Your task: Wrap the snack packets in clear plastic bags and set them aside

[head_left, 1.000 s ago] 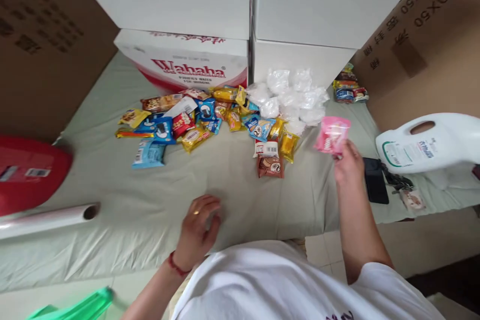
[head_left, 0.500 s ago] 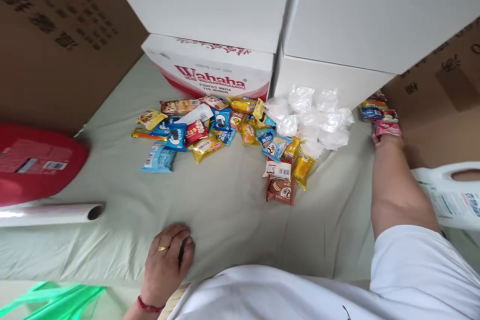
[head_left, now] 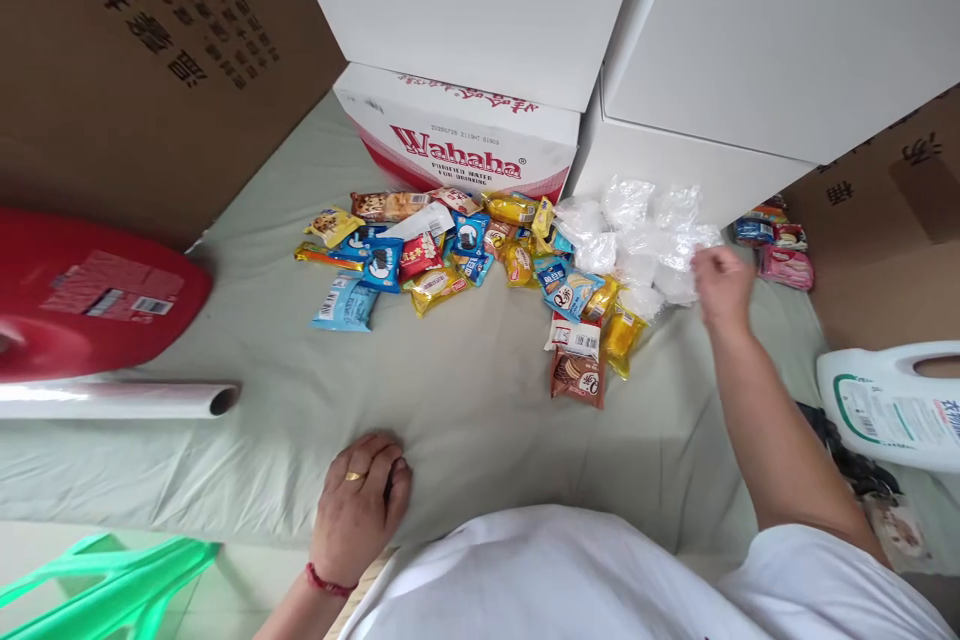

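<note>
My right hand (head_left: pixel 724 285), fingers curled together, is at the right edge of a pile of crinkled clear plastic packets (head_left: pixel 637 235). I see nothing held in it. My left hand (head_left: pixel 364 495) lies on the green cloth near the front edge, fingers bent in and nothing visible in them. Wrapped snacks spread across the middle: a light blue packet (head_left: pixel 345 302), a dark blue packet (head_left: pixel 383 265), a red packet (head_left: pixel 421 255), a yellow packet (head_left: pixel 437 290) and a brown packet (head_left: pixel 577 377). A pink packet (head_left: pixel 785 267) lies in a small group at the far right.
A Wahaha carton (head_left: pixel 465 145) and white boxes (head_left: pixel 720 30) stand behind the snacks. Brown cartons (head_left: pixel 172 70) flank both sides. At left are a red jug (head_left: pixel 105 290) and a roll (head_left: pixel 120 400); at right, a white jug (head_left: pixel 885 410). A green stool (head_left: pixel 127 580) shows below.
My right hand has let go of the pink packet at the far right and moved left to the clear packets. My left hand keeps resting on the cloth. The view has shifted slightly.
</note>
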Tool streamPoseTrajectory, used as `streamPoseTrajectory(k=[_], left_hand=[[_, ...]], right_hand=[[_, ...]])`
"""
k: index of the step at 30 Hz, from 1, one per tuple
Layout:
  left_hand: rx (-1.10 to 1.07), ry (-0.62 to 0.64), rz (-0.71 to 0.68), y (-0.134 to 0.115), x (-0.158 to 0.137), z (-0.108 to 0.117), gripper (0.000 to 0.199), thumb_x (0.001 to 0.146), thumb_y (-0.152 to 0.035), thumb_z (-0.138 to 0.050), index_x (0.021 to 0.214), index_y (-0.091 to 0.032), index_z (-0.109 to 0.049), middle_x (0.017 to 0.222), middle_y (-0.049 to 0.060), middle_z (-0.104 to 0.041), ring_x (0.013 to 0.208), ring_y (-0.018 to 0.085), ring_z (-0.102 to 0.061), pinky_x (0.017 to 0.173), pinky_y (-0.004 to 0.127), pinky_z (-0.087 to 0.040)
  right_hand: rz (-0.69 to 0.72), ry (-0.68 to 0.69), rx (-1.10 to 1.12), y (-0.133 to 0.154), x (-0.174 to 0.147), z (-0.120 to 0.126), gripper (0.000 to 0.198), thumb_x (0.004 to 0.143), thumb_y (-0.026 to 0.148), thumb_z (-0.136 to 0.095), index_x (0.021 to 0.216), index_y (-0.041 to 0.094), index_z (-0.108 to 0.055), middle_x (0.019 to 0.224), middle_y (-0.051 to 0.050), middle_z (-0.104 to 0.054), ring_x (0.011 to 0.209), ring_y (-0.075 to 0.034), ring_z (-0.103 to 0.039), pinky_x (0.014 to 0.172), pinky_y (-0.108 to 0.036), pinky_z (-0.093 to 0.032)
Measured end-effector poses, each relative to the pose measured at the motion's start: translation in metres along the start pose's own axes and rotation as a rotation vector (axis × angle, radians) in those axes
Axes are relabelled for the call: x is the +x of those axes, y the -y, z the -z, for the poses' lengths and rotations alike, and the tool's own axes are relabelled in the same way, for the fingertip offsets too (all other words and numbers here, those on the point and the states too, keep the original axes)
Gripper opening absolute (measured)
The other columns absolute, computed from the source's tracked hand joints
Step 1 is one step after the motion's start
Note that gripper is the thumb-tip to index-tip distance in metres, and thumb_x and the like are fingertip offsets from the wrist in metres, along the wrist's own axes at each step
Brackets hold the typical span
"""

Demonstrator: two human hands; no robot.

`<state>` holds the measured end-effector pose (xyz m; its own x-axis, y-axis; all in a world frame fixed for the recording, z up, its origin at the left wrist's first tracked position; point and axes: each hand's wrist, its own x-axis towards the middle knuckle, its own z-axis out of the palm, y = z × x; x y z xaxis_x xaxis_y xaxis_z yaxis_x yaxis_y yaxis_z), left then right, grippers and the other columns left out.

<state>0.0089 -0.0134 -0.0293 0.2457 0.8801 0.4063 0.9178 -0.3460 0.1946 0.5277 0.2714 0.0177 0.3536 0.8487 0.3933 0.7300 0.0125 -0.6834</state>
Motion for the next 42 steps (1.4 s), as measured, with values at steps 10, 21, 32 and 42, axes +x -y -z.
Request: streamPoseTrajectory(k=[10,21,32,42], left_hand=[[-0.299,-0.049,0.147,0.002,-0.01,0.003,0.012,0.092,-0.013,-0.057,0.098,-0.021,-0.065,0.099,0.008,-0.07,0.102,0.025,-0.065,0.092,0.039,-0.052],[-1.791,0.13,0.915,-0.061,0.098,-0.012,0.064,0.075,-0.061,-0.081,0.122,-0.024,-0.059,0.123,0.01,-0.063,0.104,0.022,-0.067,0.074,0.031,-0.058],[-1.653,0.193,0.772,-0.081,0.112,-0.016,0.046,0.071,-0.06,-0.081,0.085,-0.018,-0.069,0.082,0.002,-0.067,0.078,0.015,-0.057,0.072,0.028,-0.045],[-1.579,0.138,0.678,-0.088,0.099,-0.015,0.026,0.074,-0.04,-0.077,0.071,-0.019,-0.062,0.068,-0.002,-0.056,0.068,0.013,-0.047,0.068,0.027,-0.039]], right_hand=[[-0.298,0.335,0.442,0.12,-0.066,-0.046,0.037,0.078,0.054,-0.074,0.071,0.019,-0.064,0.064,0.001,-0.059,0.05,-0.009,-0.036,0.047,-0.024,-0.029],[-0.912,0.789,1.031,0.195,-0.247,-0.038,0.039,0.066,0.049,-0.091,0.08,0.017,-0.071,0.058,0.005,-0.057,0.038,0.0,-0.022,0.033,-0.013,-0.017],[-0.697,0.759,0.823,0.187,-0.264,-0.023,0.05,0.071,0.066,-0.082,0.079,0.019,-0.068,0.057,0.004,-0.052,0.044,-0.004,-0.027,0.04,-0.02,-0.018],[-0.173,0.628,0.642,0.176,-0.267,-0.019,0.03,0.085,0.055,-0.074,0.089,0.026,-0.071,0.091,-0.005,-0.066,0.086,-0.022,-0.059,0.078,-0.036,-0.053]])
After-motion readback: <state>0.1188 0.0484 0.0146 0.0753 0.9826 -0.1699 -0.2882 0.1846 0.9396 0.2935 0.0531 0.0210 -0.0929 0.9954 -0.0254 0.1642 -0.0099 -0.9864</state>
